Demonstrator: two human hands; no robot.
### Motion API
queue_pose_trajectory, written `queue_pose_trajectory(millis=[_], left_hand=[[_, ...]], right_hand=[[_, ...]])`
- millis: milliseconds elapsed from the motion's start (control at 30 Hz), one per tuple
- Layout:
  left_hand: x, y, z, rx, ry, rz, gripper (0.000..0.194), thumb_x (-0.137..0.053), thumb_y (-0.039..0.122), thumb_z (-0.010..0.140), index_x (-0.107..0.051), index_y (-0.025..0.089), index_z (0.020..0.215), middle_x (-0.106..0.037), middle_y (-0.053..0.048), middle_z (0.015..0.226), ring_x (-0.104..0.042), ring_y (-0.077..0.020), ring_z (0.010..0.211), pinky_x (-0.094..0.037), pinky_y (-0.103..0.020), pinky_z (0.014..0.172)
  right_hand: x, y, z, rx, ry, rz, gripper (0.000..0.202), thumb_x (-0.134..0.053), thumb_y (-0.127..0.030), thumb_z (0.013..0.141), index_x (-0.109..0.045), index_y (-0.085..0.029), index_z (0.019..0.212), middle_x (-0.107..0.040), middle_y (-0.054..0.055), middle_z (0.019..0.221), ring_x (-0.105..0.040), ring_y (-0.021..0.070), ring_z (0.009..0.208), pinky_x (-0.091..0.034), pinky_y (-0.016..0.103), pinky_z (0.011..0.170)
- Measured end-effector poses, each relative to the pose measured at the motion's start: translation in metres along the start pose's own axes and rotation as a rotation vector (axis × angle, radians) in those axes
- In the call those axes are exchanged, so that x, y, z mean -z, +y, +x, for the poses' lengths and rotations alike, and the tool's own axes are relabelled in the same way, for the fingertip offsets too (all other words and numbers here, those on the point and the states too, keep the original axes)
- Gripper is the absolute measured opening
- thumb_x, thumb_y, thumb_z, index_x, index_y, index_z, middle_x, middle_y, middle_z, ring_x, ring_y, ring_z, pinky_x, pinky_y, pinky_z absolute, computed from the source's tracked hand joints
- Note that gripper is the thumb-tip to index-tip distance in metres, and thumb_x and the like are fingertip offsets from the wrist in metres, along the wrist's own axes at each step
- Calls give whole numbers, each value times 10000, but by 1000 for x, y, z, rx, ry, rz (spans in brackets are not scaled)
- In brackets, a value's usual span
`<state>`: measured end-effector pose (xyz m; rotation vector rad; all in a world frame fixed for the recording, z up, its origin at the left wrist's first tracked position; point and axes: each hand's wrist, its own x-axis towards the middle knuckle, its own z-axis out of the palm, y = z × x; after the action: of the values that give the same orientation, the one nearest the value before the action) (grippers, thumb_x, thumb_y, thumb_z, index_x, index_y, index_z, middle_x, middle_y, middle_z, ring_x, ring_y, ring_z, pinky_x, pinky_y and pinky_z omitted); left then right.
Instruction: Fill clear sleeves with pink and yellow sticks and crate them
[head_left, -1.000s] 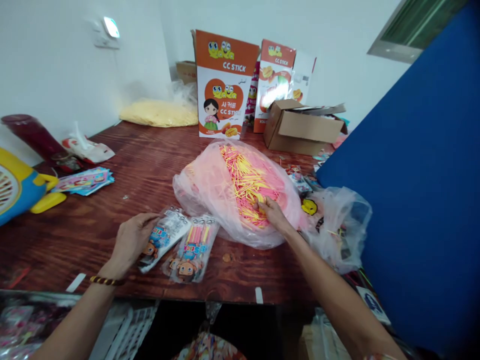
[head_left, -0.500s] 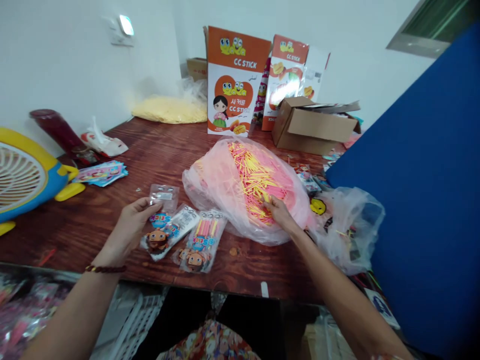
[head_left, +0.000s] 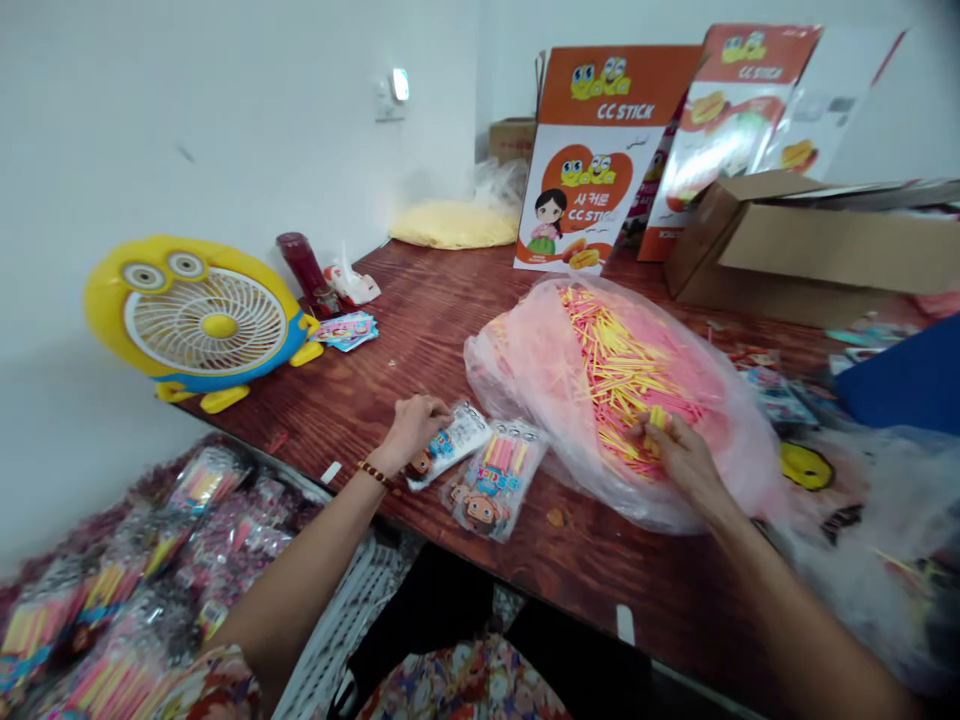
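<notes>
Sticks everywhere, honestly. From my seat the right hand (head_left: pixel 679 455) is pinched shut on a few yellow sticks (head_left: pixel 657 417), right on top of the big pink bag (head_left: pixel 540 370) of pink and yellow sticks lying mid-table. The left hand (head_left: pixel 411 432) lies nearer the left edge of the wooden table (head_left: pixel 420 330), fingers closed on the near end of an empty pouch (head_left: pixel 454 448), pressing it down. Just right of it, touching, lies a filled pouch (head_left: pixel 495 478) with pink and yellow sticks inside.

What I'd worry about: the bag is thin and heaped, so a careless tug could probably roll sticks out onto the table. The two pouches sit near the front edge, and a nudge from the left wrist might slide one off into the pile of packed pouches (head_left: pixel 112 590) below.

Count: two pouches on the table by the hands, one pink bag, one yellow fan (head_left: pixel 202 320) far left, two tall CC Stick boxes (head_left: pixel 600 160) at the back, one open brown carton (head_left: pixel 810 250). Loose sticks are too many to count.
</notes>
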<state>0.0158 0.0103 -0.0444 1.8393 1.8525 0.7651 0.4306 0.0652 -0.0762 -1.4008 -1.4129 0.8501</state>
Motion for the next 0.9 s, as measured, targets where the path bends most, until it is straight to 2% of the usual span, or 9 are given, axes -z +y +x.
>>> queue_pose_trajectory(millis=[100, 200, 300, 367, 467, 567, 700, 800, 900], left_hand=[[3, -3, -1, 7, 1, -25, 140, -640, 271, 788, -704, 175, 710, -724, -39, 718, -624, -169, 694, -434, -288, 717], [10, -7, 0, 20, 3, -164, 207, -638, 345, 774, -687, 159, 697, -699, -35, 687, -591, -152, 648, -433, -261, 644], [19, -5, -2, 68, 7, -391, 240, -667, 383, 720, -666, 150, 662, -659, -22, 645, -544, -133, 604, -420, -244, 585], [22, 3, -7, 111, -19, -505, 263, -692, 407, 700, -659, 148, 664, -635, -10, 626, -516, -120, 577, -404, -235, 552], [22, 21, -20, 138, -123, -607, 286, -710, 428, 713, -656, 149, 679, -605, 5, 608, -479, -102, 547, -372, -228, 526], [17, 41, -37, 120, -239, -650, 275, -712, 408, 743, -640, 150, 679, -566, 23, 600, -440, -85, 533, -340, -217, 511], [13, 60, -53, 102, -271, -733, 252, -714, 385, 748, -638, 147, 720, -568, 23, 651, -456, -87, 581, -359, -204, 536], [11, 68, -58, 121, -279, -769, 245, -720, 373, 733, -634, 144, 720, -560, 28, 644, -456, -87, 583, -366, -204, 547], [8, 72, -61, 151, -296, -760, 245, -724, 358, 706, -622, 139, 663, -536, 34, 595, -430, -82, 551, -345, -206, 530]], right_hand=[[2, -9, -2, -57, 7, 39, 466, -689, -641, 678, -617, -221, 868, -692, 34, 754, -666, 228, 791, -499, 435, 868], [3, -24, -2, 9, 51, 40, 426, -669, -611, 718, -613, -217, 870, -663, 24, 747, -651, 224, 798, -476, 435, 897], [-7, -50, -7, 102, 60, 127, 353, -656, -554, 775, -592, -232, 904, -628, 0, 769, -630, 191, 751, -491, 393, 853], [-23, -76, -16, 145, -51, 163, 324, -627, -553, 809, -580, -237, 863, -617, 7, 785, -614, 181, 728, -505, 362, 791], [-58, -116, -36, 212, -332, 100, 335, -537, -566, 876, -589, -237, 842, -631, 30, 793, -593, 183, 729, -488, 326, 718], [-92, -145, -50, 320, -456, -2, 313, -453, -510, 939, -584, -233, 879, -643, 36, 839, -579, 185, 762, -458, 317, 717], [-117, -160, -56, 444, -617, -142, 244, -432, -411, 962, -513, -233, 816, -592, 14, 799, -538, 170, 738, -427, 292, 681], [-120, -161, -60, 496, -688, -239, 225, -453, -361, 955, -461, -231, 772, -555, 4, 755, -498, 163, 686, -397, 286, 631], [-117, -161, -63, 486, -703, -289, 217, -441, -341, 965, -448, -231, 777, -539, -4, 734, -473, 156, 651, -373, 286, 609]])
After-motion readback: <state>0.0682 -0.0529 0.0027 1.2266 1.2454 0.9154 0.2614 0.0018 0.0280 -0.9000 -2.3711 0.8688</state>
